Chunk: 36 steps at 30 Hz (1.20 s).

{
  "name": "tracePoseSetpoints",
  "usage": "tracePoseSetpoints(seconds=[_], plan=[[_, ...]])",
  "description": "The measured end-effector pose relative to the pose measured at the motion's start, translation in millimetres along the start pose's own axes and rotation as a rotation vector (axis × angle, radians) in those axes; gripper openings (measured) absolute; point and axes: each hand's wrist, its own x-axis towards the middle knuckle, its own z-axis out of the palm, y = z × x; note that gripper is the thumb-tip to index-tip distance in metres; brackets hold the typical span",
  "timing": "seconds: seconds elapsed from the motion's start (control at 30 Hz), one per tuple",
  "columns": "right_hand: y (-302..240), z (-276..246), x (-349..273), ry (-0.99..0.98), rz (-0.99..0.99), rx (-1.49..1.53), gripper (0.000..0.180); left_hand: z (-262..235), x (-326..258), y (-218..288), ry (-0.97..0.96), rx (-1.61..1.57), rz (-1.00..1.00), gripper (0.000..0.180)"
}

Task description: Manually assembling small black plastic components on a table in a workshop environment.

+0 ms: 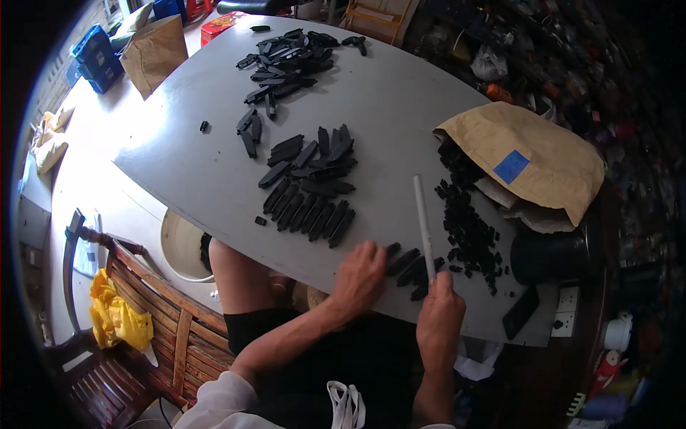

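My right hand (440, 314) is closed around the lower end of a light grey rod (421, 214), which points up and away over the table. Just left of it, my left hand (361, 279) has curled fingers at the table's near edge; what they hold, if anything, is hidden. Between the two hands lies a short row of slim black plastic pieces (406, 267). Farther left, a neat row of similar black pieces (309, 213) lies side by side, with a looser group (314, 161) behind it. To the right of the rod spreads a pile of small black parts (468, 222).
The grey table (386, 107) carries a larger black heap (286, 61) at its far end. At right stand an open brown paper bag (529, 154) and a black container (550, 254); a phone-like black slab (521, 312) lies nearby. A bucket (179, 247) and wooden chair (168, 322) are at left.
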Motion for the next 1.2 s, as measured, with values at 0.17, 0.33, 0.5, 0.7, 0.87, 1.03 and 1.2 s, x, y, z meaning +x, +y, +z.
tracePoseSetpoints(seconds=[0.17, 0.33, 0.5, 0.7, 0.87, 1.03, 1.2], plan=[[5, 0, -3, -0.053, 0.061, 0.008, 0.014, -20, 9, 0, 0.193, 0.162, -0.021, 0.028], [2, 8, -4, -0.106, 0.004, 0.048, 0.012, -31, 15, -31, 0.201, 0.342, -0.111, 0.018], [-3, 24, -5, -0.198, -0.071, -0.005, 0.012, -20, 3, -27, 0.208, 0.213, -0.049, 0.019], [-9, 25, -2, -0.298, -0.014, -0.058, 0.014, -22, 3, -27, 0.103, -0.081, -0.082, 0.021], [-14, 27, -1, -0.313, 0.002, -0.078, 0.016, -26, 3, -30, 0.172, 0.019, -0.099, 0.025], [-16, 27, -2, -0.282, 0.025, -0.095, 0.017, -27, -2, -31, 0.155, 0.026, -0.110, 0.026], [-20, 24, -3, -0.282, 0.024, -0.075, 0.016, -25, -8, -26, 0.107, 0.158, 0.037, 0.022]])
